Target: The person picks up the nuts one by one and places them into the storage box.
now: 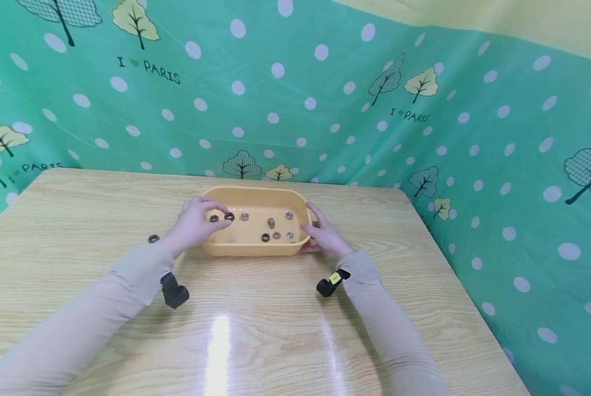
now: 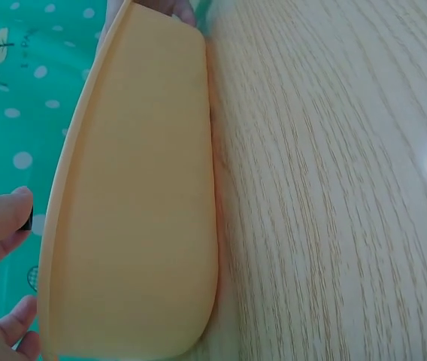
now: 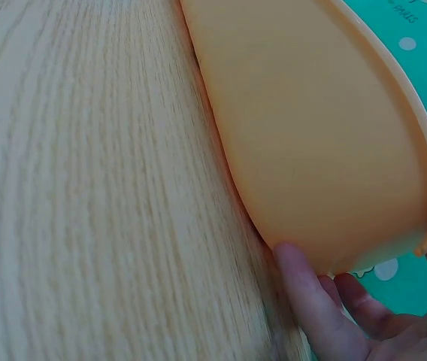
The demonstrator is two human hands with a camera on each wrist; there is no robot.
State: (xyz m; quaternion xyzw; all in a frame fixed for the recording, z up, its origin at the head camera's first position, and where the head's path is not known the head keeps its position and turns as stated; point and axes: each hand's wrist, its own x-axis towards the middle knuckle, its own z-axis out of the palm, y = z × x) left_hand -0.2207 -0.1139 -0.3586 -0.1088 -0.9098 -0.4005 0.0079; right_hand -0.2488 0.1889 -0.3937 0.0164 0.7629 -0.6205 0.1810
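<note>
A light-orange plastic bin [image 1: 251, 250] sits on the table with several metal hex nuts in it, some silver, some dark. My left hand [image 1: 196, 223] reaches over the bin's left end and pinches a dark nut [image 1: 229, 216] between thumb and fingertips. In the left wrist view only a dark edge of that nut [image 2: 28, 220] shows. Close to those fingers lie another dark nut [image 1: 214, 218] and a silver nut [image 1: 245, 216]. At the bin's right end my right hand [image 1: 327, 236] grips the wall, thumb at the rim and other fingers against the outside.
One more dark nut [image 1: 153, 238] lies on the wooden table [image 1: 266, 308], left of the bin and near the left wrist. A green dotted cloth [image 1: 275, 110] hangs behind the table and along its right side.
</note>
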